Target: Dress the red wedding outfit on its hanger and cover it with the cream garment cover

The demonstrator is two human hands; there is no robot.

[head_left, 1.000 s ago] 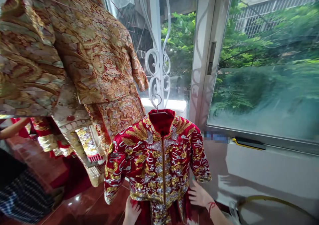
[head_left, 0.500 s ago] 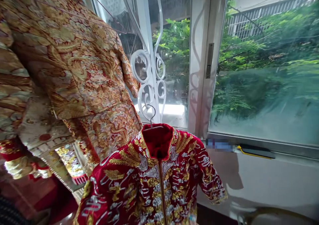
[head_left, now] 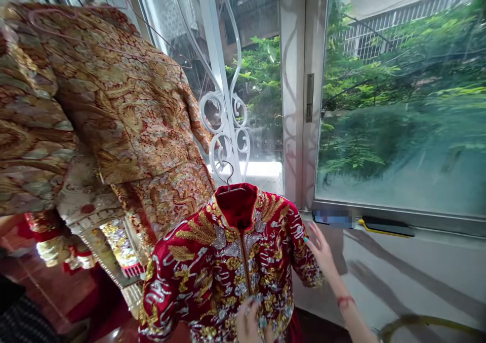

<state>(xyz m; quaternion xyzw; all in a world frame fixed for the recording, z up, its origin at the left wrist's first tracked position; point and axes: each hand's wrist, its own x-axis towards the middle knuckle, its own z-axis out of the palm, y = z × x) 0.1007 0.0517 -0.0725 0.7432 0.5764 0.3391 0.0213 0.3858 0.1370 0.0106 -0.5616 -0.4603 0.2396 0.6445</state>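
Note:
A red jacket (head_left: 207,282) with gold and silver embroidery hangs upright on a dark wire hanger (head_left: 228,173), its front facing me. A zip (head_left: 245,259) runs down the front from the stand-up collar. My right hand (head_left: 322,249) is at the jacket's sleeve on the right, fingers stretched and apart, holding nothing; whether the fingertips touch the cloth is unclear. Low in front of the jacket, near the zip, my left hand (head_left: 252,320) shows its fingers, slightly blurred and apart. The lower part of this hand is cut off by the frame edge.
Gold-patterned garments (head_left: 152,110) hang close on the left, a pink wire hanger (head_left: 110,44) among them. Behind stands a white scrolled metal bar (head_left: 224,80) before the window (head_left: 379,145). A black and yellow tool (head_left: 387,226) lies on the sill.
Both hands have come up into view, the right beside the sleeve, the left at the jacket's front. The view has shifted, so the hanging garments show farther right and lower.

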